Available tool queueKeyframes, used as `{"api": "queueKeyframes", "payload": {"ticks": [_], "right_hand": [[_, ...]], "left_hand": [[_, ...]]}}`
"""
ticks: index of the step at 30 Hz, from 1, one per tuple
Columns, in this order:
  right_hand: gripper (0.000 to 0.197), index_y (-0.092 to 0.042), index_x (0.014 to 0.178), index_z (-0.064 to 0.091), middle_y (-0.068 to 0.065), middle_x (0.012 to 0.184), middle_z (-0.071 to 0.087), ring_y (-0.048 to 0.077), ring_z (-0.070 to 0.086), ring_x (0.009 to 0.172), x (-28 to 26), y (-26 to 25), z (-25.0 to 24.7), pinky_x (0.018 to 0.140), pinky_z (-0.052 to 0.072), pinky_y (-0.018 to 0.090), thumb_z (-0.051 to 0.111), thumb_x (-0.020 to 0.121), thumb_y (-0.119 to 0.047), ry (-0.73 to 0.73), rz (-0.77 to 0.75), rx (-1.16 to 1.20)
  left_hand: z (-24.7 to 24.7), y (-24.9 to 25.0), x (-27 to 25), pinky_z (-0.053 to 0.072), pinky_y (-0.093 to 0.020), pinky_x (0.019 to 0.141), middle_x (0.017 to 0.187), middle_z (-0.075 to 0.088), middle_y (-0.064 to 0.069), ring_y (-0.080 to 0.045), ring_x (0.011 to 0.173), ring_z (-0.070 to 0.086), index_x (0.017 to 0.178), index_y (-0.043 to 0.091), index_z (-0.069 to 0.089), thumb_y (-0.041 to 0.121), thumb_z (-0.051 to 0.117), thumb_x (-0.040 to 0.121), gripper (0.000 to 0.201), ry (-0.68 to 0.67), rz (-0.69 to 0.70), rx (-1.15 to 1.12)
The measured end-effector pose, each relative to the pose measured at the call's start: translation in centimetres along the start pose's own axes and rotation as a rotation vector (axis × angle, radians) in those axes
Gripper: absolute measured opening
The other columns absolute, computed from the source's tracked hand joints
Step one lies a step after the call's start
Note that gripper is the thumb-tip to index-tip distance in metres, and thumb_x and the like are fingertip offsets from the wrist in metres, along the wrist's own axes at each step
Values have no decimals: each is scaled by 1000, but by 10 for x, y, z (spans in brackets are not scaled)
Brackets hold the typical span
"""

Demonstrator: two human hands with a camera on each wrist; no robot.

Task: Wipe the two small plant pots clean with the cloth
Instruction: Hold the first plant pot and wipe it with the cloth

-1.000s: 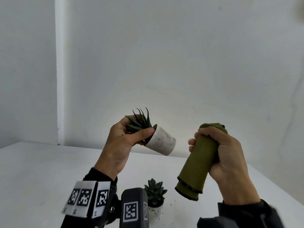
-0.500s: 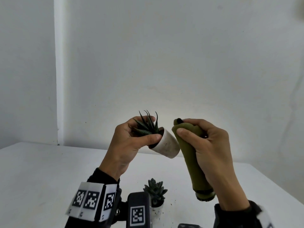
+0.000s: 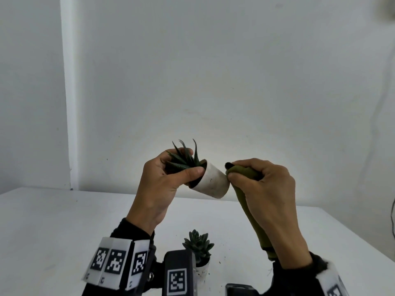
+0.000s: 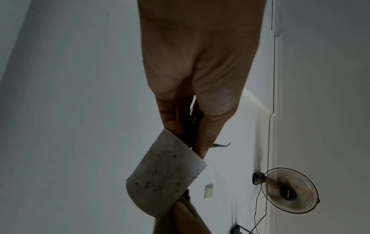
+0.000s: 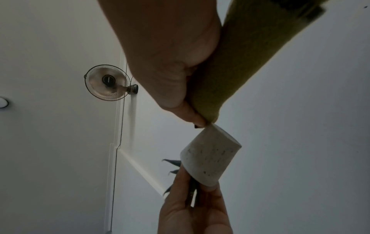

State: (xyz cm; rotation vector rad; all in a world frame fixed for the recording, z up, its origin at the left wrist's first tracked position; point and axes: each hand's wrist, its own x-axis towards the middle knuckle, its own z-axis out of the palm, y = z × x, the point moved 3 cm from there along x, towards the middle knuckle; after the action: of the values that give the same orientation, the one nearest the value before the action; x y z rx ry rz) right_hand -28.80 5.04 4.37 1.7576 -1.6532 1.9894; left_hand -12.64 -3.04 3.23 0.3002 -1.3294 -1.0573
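My left hand [image 3: 181,167] grips a small white pot [image 3: 212,182] by its rim, fingers among the spiky dark green plant [image 3: 184,159]. The pot is tilted with its base toward the right, and dirt specks dot its side [image 4: 166,175]. My right hand [image 3: 245,175] grips an olive green cloth [image 3: 254,218], bunched at the top and hanging down. The cloth's tip touches the pot's base edge [image 5: 212,126]. A second small white pot [image 3: 202,268] with a rosette succulent [image 3: 197,243] stands on the white table [image 3: 64,227], partly hidden by my left wrist camera.
A white wall rises behind the table. Soil crumbs [image 3: 220,262] lie on the table near the standing pot. A wall fan [image 4: 288,190] shows in the wrist views. The table's right edge [image 3: 361,238] runs diagonally toward me.
My right hand brought the cloth left and up until its bunched top met the pot's base. The left hand raised the pot slightly and moved it right.
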Motion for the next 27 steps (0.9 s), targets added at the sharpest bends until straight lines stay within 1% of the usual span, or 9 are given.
{"api": "queueKeyframes", "payload": {"ticks": [4, 7, 12, 18, 20, 21, 23, 25, 27], "right_hand": [[23, -33, 80, 74, -8, 82, 70, 4, 63, 78, -1, -11, -7, 64, 48, 13, 74, 74, -12, 91, -30, 215], [22, -27, 87, 76, -4, 84, 66, 1, 59, 81, -5, -19, 4, 66, 44, 8, 74, 76, -9, 26, -122, 134], [23, -23, 93, 76, -2, 83, 59, 1, 55, 82, -8, -17, 17, 66, 40, 5, 73, 77, -7, 83, -193, 34], [21, -26, 91, 76, -4, 83, 63, 2, 56, 78, -3, -5, 12, 63, 37, 1, 69, 80, -10, -15, -43, -69], [19, -24, 87, 76, -14, 78, 65, -1, 59, 78, 0, 0, 5, 62, 38, -1, 68, 79, -8, -46, 30, -66], [18, -24, 84, 76, -20, 75, 65, -3, 60, 79, 1, 1, 0, 60, 39, -1, 69, 79, -8, -39, 53, -34], [18, -27, 81, 75, -21, 67, 67, -7, 61, 76, 3, 1, -10, 59, 43, 4, 71, 77, -10, 11, 76, 51], [17, -29, 83, 76, -21, 69, 69, -3, 63, 72, 5, -1, -16, 61, 46, 12, 73, 76, -13, 48, 79, 112], [18, -29, 84, 76, -21, 71, 69, -3, 63, 72, 4, -4, -16, 62, 46, 13, 73, 76, -14, 29, 74, 122]], "left_hand": [[3, -3, 0, 55, -25, 61, 74, 71, -5, -19, 70, 67, 90, 4, 68, 7, 76, 53, 38, -3, -29, 9], [7, -2, -1, 54, -27, 62, 75, 70, -9, -22, 70, 66, 91, 1, 66, 7, 77, 53, 40, -13, -15, -1], [3, 2, 0, 50, -23, 56, 71, 69, -9, -19, 63, 63, 86, 2, 67, 7, 78, 51, 37, 22, 5, -27], [4, -7, -1, 52, -25, 58, 72, 69, -9, -21, 66, 64, 83, 4, 68, 8, 78, 49, 36, 62, -40, -14], [4, -9, 0, 53, -25, 58, 72, 69, -9, -22, 67, 65, 84, 2, 68, 8, 78, 49, 36, 66, -73, -28], [3, -9, 0, 54, -25, 57, 72, 69, -9, -22, 67, 66, 84, 1, 67, 8, 77, 50, 37, 65, -93, -41], [1, -8, 1, 53, -25, 53, 71, 68, -8, -21, 64, 65, 84, -1, 67, 10, 76, 50, 37, 61, -124, -46], [-2, -5, 1, 46, -23, 45, 67, 67, -8, -19, 56, 60, 84, -1, 66, 12, 75, 51, 36, 54, -125, -32], [-1, -3, 0, 41, -23, 41, 65, 66, -7, -18, 51, 57, 83, -3, 64, 12, 74, 53, 35, 38, -119, -36]]}}
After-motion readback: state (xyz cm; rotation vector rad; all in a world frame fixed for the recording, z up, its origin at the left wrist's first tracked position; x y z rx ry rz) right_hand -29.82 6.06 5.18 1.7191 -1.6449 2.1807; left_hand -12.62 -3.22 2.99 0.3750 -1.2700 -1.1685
